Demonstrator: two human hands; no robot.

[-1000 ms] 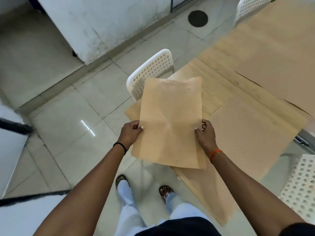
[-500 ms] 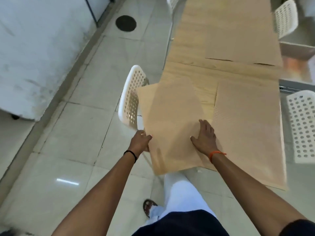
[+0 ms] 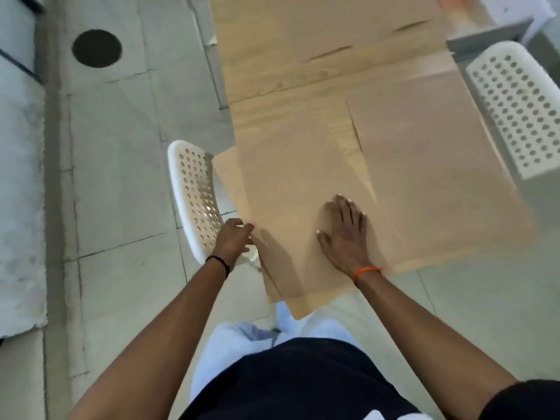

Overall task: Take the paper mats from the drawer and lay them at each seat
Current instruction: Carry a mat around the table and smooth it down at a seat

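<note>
Now the right hand presses flat, fingers spread, on the mat at the table's near-left corner. Left hand pinches its left edge; the mat's long axis runs away from the person, overhanging the near edge.

I find no readable text, label, brand, number or sign in the head view. The paper mats on the table carry no print that I can make out. The perforated white chairs at the table's left and right edges show no marking. The wrist bands show no lettering. Motion blur softens the frame.
</note>
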